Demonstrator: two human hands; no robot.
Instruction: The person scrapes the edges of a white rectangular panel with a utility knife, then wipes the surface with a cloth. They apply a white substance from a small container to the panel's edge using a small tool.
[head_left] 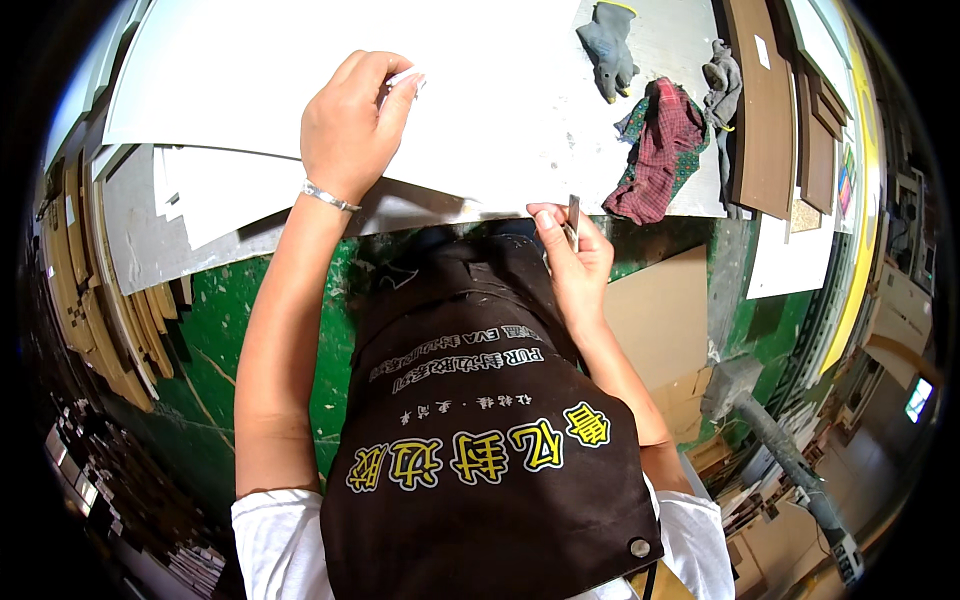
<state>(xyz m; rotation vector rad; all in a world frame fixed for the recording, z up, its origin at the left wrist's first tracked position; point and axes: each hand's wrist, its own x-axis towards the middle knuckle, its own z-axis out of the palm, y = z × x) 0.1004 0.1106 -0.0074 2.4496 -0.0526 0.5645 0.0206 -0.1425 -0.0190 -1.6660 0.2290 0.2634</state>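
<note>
A large white panel (230, 85) lies on the work table in front of me. Over it, my left hand (350, 115) pinches a small white wad (408, 77), perhaps paper or cloth, between thumb and fingers. At the table's near edge, my right hand (578, 262) is closed on a thin, flat metal tool (573, 217) that points upward. Most of that tool is hidden in the fingers, so its kind does not show.
Right of the panel lie a grey work glove (608, 50), a red checked rag (660, 150) and another grey glove (721, 85). Brown boards (760, 110) stand at the table's right side. Below, a cardboard sheet (660, 310) leans over the green floor (220, 360).
</note>
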